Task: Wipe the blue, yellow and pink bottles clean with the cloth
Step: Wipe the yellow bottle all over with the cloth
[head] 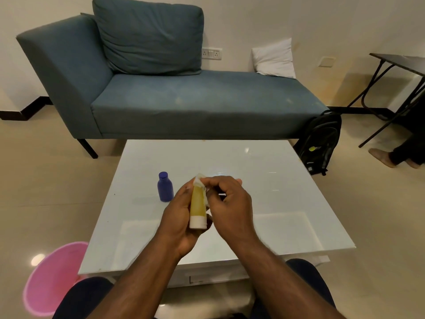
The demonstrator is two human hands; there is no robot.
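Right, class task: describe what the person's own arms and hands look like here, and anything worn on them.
Both forearms are bare from the bottom of the frame up to the hands: no sleeves show. The left hand and right hand carry no gloves, and no watch, bracelet or ring is visible. Dark blue trousers cover the knees below the arms.

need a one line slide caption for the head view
Left hand holds the yellow bottle while the right hand wipes it with the cloth.

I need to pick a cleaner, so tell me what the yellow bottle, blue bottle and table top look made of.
Yellow bottle: apparently soft, translucent matte plastic with an opaque white cap.
Blue bottle: likely opaque plastic, slight sheen.
Table top: glossy white, mirror-like reflections; perhaps glass or lacquer.
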